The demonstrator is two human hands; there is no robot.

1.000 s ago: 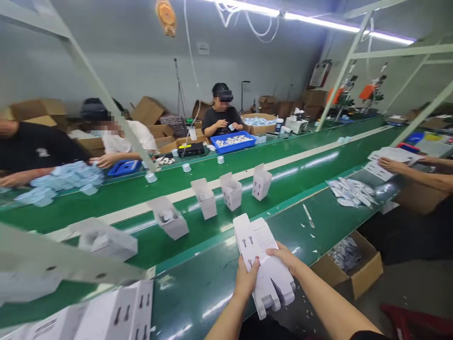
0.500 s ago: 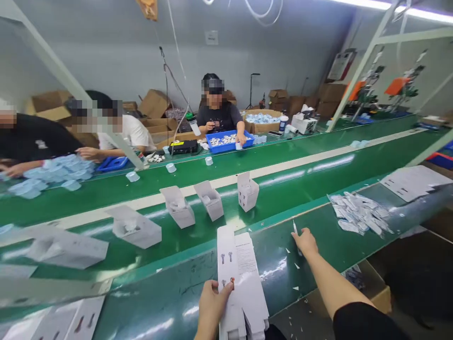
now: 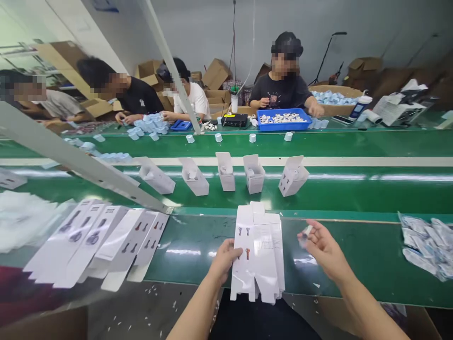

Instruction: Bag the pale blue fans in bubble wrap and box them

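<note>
My left hand (image 3: 223, 260) grips the left edge of a stack of flat white cardboard boxes (image 3: 266, 241), its thumb on top beside the printed pictures. The stack leans over the near edge of the green bench. To its right, my right hand (image 3: 326, 250) is raised above the bench, thumb and fingers closed on a small whitish object (image 3: 307, 232), blurred and mostly covered, its kind unclear. Beyond the stack, several open white boxes stand on the green belt; the nearest to my hands is one open box (image 3: 293, 179) at the right end of the row.
More flat printed boxes (image 3: 116, 236) lie at left under a slanted metal post (image 3: 92, 165). Small sealed packets (image 3: 424, 248) are piled at right. Across the belt (image 3: 354, 189), co-workers sit by a blue tray (image 3: 283, 126) and pale blue cups (image 3: 150, 123).
The view has swung left, bringing in more co-workers and the printed boxes at left. My right hand has come nearer the stack and turned, still pinching a small object. My left hand keeps its hold.
</note>
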